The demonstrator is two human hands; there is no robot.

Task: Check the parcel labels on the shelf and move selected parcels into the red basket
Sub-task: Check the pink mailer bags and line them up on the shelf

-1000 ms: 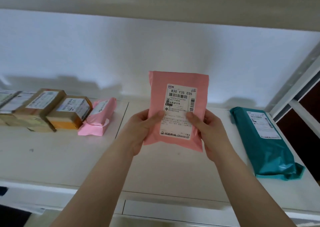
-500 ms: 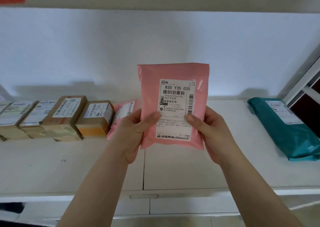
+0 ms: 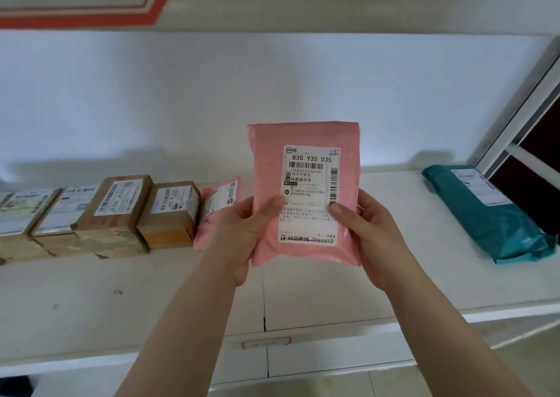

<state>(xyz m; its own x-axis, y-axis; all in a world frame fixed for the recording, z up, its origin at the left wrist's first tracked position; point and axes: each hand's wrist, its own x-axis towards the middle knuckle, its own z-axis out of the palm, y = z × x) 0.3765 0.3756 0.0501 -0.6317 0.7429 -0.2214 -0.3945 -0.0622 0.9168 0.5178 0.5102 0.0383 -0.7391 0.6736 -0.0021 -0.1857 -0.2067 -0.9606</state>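
Right now both hands hold a pink mailer upright above the white shelf, label facing the person. Left hand and right hand each have their grip clamped on its lower edges, thumbs on the label. Cardboard parcels sit to the left, a teal mailer to the right.

A parcel storage or pickup room: a white shelf against a white wall carries a row of labelled boxes, pink mailers and a teal bag, each bearing a barcoded shipping label.
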